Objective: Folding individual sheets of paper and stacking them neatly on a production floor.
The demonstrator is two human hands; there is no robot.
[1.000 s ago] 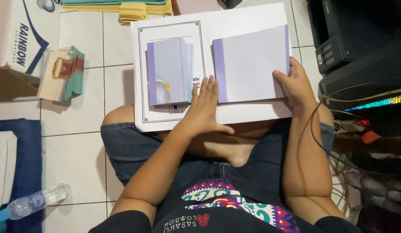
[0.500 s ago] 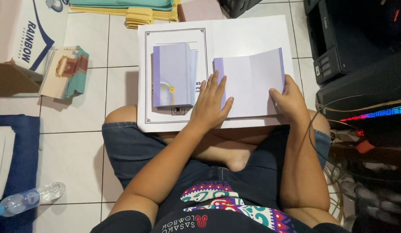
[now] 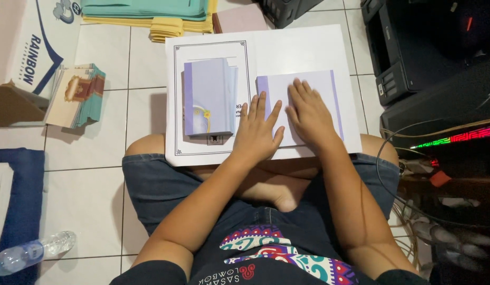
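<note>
Head view: left hand [image 3: 258, 132] and right hand [image 3: 308, 113] pressed flat, fingers spread, nothing gripped, on folded lavender card [image 3: 303, 92] atop white board [image 3: 297, 47] across lap. Folded stack [image 3: 209, 97] lies beside; crease appears nearly set.

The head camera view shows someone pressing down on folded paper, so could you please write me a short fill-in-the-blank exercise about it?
1. Both hands, the left hand and the right hand, lie flat on a folded sheet coloured pale ____.
2. The stack of folded cards lies to the ____ of the hands.
3. The white board under the paper rests on the person's ____.
4. A clear plastic ____ lies on the floor at lower left.

Missing words: purple; left; lap; bottle
</note>
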